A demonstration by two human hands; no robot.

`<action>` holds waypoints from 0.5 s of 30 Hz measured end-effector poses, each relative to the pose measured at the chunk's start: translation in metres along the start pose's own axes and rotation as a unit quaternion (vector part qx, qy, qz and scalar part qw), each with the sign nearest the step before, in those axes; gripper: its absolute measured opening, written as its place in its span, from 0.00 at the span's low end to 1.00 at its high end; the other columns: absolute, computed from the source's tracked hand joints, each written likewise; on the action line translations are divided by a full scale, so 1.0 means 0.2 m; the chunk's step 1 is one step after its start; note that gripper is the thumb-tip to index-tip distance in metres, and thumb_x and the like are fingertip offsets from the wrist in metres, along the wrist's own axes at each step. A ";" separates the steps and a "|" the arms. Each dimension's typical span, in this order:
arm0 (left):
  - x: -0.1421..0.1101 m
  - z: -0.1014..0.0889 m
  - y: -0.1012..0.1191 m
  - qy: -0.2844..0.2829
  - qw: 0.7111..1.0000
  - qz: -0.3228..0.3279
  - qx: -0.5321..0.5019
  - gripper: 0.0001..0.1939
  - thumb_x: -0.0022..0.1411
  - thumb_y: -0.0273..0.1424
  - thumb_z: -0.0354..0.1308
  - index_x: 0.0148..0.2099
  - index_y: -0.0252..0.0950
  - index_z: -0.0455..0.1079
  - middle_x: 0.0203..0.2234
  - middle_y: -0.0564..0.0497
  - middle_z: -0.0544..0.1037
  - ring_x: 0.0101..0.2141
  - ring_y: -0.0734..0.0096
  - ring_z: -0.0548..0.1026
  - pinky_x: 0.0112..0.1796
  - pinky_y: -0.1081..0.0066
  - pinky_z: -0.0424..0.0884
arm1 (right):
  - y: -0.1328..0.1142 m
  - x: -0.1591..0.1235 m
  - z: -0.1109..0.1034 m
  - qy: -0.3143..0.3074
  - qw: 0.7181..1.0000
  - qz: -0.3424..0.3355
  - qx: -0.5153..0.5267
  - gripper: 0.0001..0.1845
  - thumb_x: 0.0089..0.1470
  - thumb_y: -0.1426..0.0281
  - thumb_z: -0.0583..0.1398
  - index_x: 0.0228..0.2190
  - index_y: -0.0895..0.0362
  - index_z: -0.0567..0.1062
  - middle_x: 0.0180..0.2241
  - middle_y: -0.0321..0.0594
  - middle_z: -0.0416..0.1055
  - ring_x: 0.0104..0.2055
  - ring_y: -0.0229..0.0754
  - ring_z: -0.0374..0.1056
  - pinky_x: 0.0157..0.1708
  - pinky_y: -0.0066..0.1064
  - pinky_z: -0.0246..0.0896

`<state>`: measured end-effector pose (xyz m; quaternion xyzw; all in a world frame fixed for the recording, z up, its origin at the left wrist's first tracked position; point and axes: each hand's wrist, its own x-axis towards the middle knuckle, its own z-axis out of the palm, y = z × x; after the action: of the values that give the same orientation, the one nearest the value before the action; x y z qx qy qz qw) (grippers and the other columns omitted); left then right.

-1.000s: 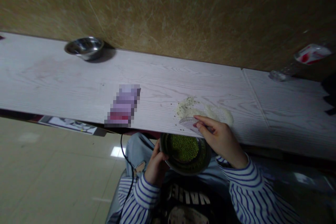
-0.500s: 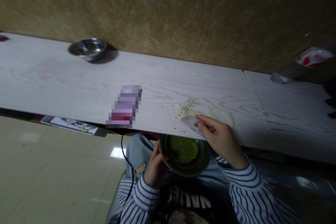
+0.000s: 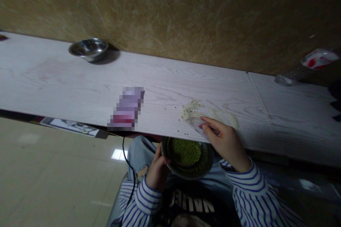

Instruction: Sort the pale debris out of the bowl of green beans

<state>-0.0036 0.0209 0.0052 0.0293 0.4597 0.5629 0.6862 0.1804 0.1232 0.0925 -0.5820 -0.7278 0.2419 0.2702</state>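
At the left, a shiny metal bowl (image 3: 88, 50) sits by the wall on the pale table (image 3: 160, 78), then a pixelated purple rectangle (image 3: 127, 108) lies near the front edge, with a black cable (image 3: 132, 170) hanging below. The left hand (image 3: 159, 169) curls its fingers around a deep bowl (image 3: 207, 161) of green beans (image 3: 187, 151), whose far rim the table edge hides. Beside scattered white grains (image 3: 226, 116), the right hand (image 3: 223, 139) pinches a clear flat piece (image 3: 195, 122), partly covering it; a bottle (image 3: 306, 66) lies farther right.
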 end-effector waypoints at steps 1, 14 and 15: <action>0.00 0.00 0.00 -0.001 1.000 0.000 0.001 0.28 0.40 0.25 0.59 0.48 0.45 0.75 0.33 0.53 0.80 0.38 0.54 0.75 0.28 0.66 0.68 | 0.01 0.00 -0.01 0.006 1.000 0.007 -0.001 0.18 0.58 0.68 0.57 0.47 0.59 0.80 0.43 0.46 0.81 0.42 0.47 0.79 0.41 0.37 0.76; 0.01 -0.01 -0.02 -0.005 1.000 0.025 0.001 0.30 0.41 0.26 0.60 0.51 0.42 0.74 0.41 0.50 0.81 0.46 0.48 0.75 0.36 0.62 0.71 | -0.09 0.05 0.01 0.003 0.998 -0.057 -0.007 0.17 0.60 0.71 0.56 0.47 0.55 0.79 0.45 0.42 0.80 0.45 0.45 0.78 0.48 0.38 0.74; 0.01 -0.01 -0.02 -0.005 1.000 0.027 -0.002 0.30 0.41 0.26 0.60 0.51 0.42 0.74 0.41 0.49 0.81 0.46 0.48 0.75 0.36 0.62 0.71 | -0.11 0.06 0.02 0.002 0.998 -0.064 -0.013 0.17 0.60 0.72 0.56 0.48 0.55 0.79 0.45 0.42 0.80 0.45 0.45 0.78 0.49 0.39 0.73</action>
<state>-0.0028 0.0200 0.0005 0.0430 0.4545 0.5815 0.6733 0.1604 0.1306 0.1052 -0.5383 -0.7660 0.2137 0.2789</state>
